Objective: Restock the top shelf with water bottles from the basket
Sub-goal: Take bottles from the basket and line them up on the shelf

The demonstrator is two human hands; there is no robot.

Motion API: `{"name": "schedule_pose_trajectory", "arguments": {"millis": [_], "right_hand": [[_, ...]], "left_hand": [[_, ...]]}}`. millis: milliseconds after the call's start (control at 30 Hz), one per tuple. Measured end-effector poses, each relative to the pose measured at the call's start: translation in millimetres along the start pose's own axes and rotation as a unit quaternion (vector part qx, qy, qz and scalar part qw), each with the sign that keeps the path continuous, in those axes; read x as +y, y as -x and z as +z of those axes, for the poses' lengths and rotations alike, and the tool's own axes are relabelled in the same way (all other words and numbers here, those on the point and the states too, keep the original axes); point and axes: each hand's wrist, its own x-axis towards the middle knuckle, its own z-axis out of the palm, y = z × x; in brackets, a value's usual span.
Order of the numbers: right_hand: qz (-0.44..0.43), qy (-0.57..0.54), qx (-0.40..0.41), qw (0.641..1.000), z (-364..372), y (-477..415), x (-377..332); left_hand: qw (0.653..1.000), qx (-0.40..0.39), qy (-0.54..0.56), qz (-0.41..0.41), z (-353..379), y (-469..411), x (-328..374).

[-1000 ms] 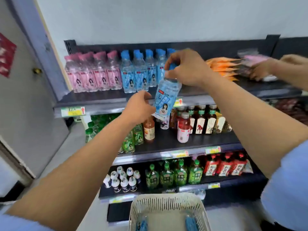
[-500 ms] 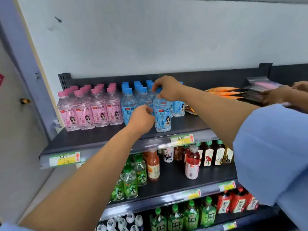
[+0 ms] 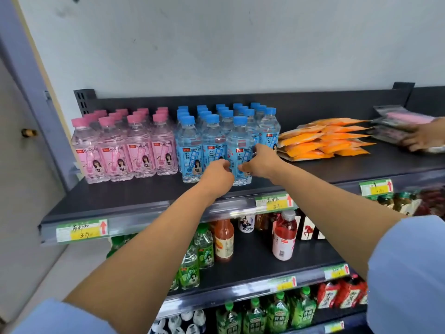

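Note:
A blue-capped water bottle (image 3: 240,141) stands upright at the front right of the blue bottle group (image 3: 207,127) on the dark top shelf (image 3: 144,196). My left hand (image 3: 218,175) has curled fingers against the bottle's lower left side. From the right, my right hand (image 3: 261,162) holds the same bottle, thumb across the label front and fingers round its side. The basket is out of view.
Pink-capped bottles (image 3: 115,150) fill the shelf's left part. Orange packets (image 3: 322,138) lie right of the blue bottles. Another person's hand (image 3: 423,138) rests on dark packets (image 3: 397,121) at the far right. Lower shelves hold green (image 3: 192,268) and red (image 3: 284,237) drink bottles.
The bottle went from tilted in the air onto the top shelf beside the other blue bottles. My right hand slid from its cap down to its side. The view rose, and the basket dropped out of sight.

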Motion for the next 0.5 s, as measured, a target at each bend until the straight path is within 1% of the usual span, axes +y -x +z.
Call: {"name": "schedule_pose_trajectory", "arguments": {"millis": [133, 200, 367, 500], "right_hand": [[0.002, 0.016, 0.07, 0.997, 4.3, -1.2, -1.0], [0.003, 0.029, 0.106, 0.994, 10.4, -2.1, -2.1], [0.031, -0.008, 0.124, 0.992, 28.9, -8.0, -1.6], [0.054, -0.001, 0.123, 0.991, 32.6, -12.9, -4.3]], "left_hand": [[1.0, -0.018, 0.023, -0.011, -3.0, -4.4, -1.1], [1.0, -0.009, 0.02, -0.01, -5.5, -5.4, -3.8], [0.999, 0.043, 0.001, 0.008, -13.0, 0.2, -11.0], [0.996, 0.076, 0.008, 0.055, -18.2, 10.8, -12.8]]}}
